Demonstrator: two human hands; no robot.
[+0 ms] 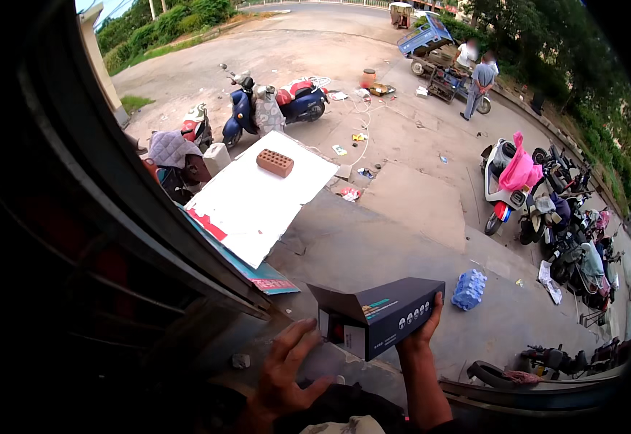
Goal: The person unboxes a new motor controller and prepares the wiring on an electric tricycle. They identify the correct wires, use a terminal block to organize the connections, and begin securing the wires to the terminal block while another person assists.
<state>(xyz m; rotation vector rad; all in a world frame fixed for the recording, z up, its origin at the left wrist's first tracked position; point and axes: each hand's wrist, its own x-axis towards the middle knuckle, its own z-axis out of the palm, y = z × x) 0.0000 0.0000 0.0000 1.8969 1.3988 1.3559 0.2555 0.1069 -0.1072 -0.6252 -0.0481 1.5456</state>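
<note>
A dark navy cardboard box [402, 318] with white round icons and some coloured print is held up in front of me. My right hand [425, 334] grips it from below and along its right side. The box's left end is open, its flap sticking out to the left, and something red and a white piece show inside; I cannot make out what they are. My left hand [286, 365] is beside that open end, fingers spread and bent, with nothing in it. Its fingertips come close to the box's edge; whether they touch is unclear.
A white board [258, 206] carrying a brick with holes [275, 163] lies to the left, beside the dark door frame. Shrink-wrapped blue bottles [469, 289] stand on the ground. Scooters [507, 177] line the right; a blue scooter [240, 116] stands beyond the board. People [480, 83] are near a tipped blue cart.
</note>
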